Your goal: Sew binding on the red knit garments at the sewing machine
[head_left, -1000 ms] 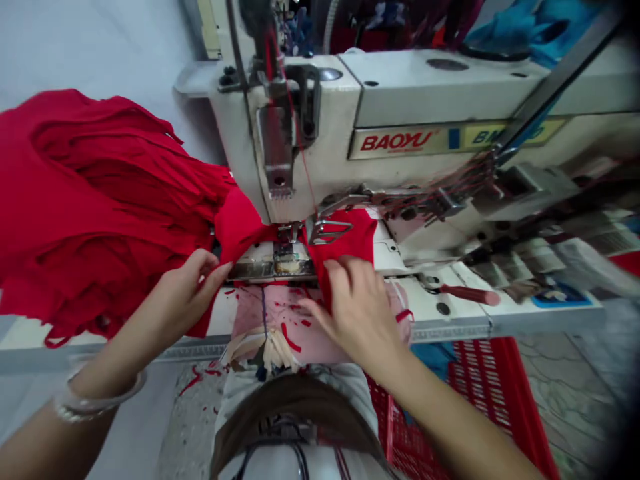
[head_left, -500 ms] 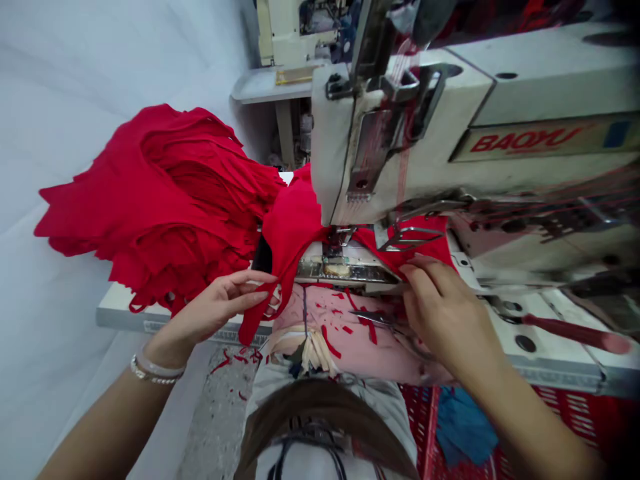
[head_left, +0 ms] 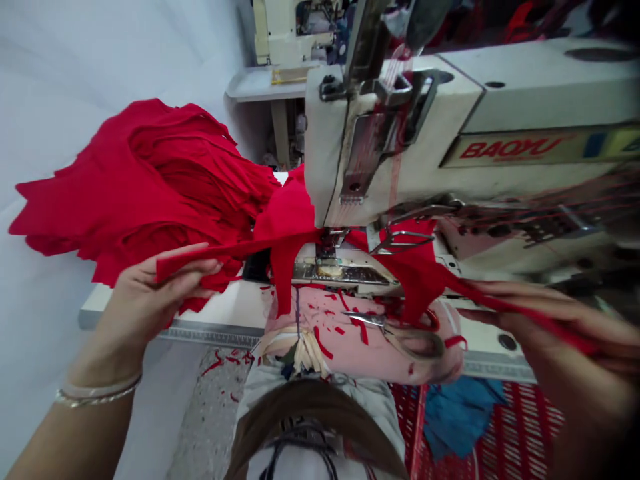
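Red fabric (head_left: pixel 295 220) passes under the presser foot of a white sewing machine (head_left: pixel 370 153). On the left, my left hand (head_left: pixel 170 287) pinches one long strip end of it, pulled out level with the needle area. My right hand (head_left: pixel 560 333), blurred and partly cut off by the frame's edge, grips another strip end stretched to the right. Between the hands, scissors (head_left: pixel 417 343) lie on a pink cloth-covered pad (head_left: pixel 340 360) among red scraps (head_left: pixel 323 343).
A tall stack of red cut pieces (head_left: pixel 145 180) leans on the left of the table against white sheeting (head_left: pixel 100 60). Below right stands a red basket (head_left: pixel 525 427) with blue cloth (head_left: pixel 460 417). Another machine (head_left: pixel 285 33) is behind.
My hands have moved apart, the left one left and up, the right one outward to the right. Strips of the red fabric are now stretched out to both sides, uncovering the scissors.
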The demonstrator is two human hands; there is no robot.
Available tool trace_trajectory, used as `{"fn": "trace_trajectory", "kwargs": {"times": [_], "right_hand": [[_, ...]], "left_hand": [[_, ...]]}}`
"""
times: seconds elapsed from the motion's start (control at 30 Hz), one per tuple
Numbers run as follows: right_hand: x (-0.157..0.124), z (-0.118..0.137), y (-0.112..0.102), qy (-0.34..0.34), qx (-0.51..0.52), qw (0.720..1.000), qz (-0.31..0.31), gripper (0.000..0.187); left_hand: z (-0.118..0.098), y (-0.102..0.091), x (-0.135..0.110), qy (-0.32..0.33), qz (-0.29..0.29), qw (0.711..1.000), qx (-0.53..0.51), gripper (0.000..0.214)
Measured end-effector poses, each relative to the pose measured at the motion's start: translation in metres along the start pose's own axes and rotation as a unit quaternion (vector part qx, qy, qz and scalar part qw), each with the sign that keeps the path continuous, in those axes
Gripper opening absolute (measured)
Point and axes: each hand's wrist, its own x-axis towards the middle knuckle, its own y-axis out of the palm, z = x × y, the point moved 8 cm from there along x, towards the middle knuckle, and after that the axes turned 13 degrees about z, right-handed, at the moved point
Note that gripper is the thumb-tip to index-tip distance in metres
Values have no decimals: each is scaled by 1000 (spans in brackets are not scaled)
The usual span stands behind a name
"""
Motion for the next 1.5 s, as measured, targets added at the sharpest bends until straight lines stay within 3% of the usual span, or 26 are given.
{"fn": "trace_trajectory", "kwargs": {"times": [0.07, 0.13, 0.2, 0.23, 0.3, 0.4, 0.5, 0.57, 0.67, 0.73, 0.97, 1.5], "right_hand": [[5, -6, -3, 34, 147, 988, -39, 36], [20, 3, 14, 50, 214, 973, -67, 49], [42, 32, 40, -31, 205, 975, -86, 37], [51, 47, 55, -67, 173, 978, -89, 27], [66, 75, 94, -145, 26, 988, -37, 18], [67, 87, 127, -197, -189, 962, -33, 22], [61, 81, 127, -189, -225, 955, -43, 24], [60, 77, 118, -172, -171, 969, -54, 22], [62, 77, 113, -156, -112, 979, -68, 22], [63, 82, 119, -164, -140, 975, -59, 24], [63, 91, 136, -174, -284, 943, -8, 32], [62, 87, 134, -163, -293, 942, -8, 30]], "left_hand": [[-17, -4, 12, 26, -84, 996, -20, 31], [-35, 12, 28, 80, -91, 989, -88, 30], [-51, 45, 41, 143, -32, 981, -128, 29], [-57, 67, 45, 181, 7, 978, -102, 28], [-61, 115, 43, 270, 87, 958, 39, 24], [-40, 176, 29, 381, 164, 866, 277, 21], [-21, 199, 13, 445, 126, 745, 480, 26], [-16, 202, 7, 429, 93, 690, 575, 26], [-15, 203, 3, 374, 96, 659, 645, 31], [-15, 205, 0, 350, 100, 651, 666, 34], [-11, 208, -1, 336, 115, 665, 657, 35], [-14, 202, 1, 361, 113, 664, 645, 35]]}}
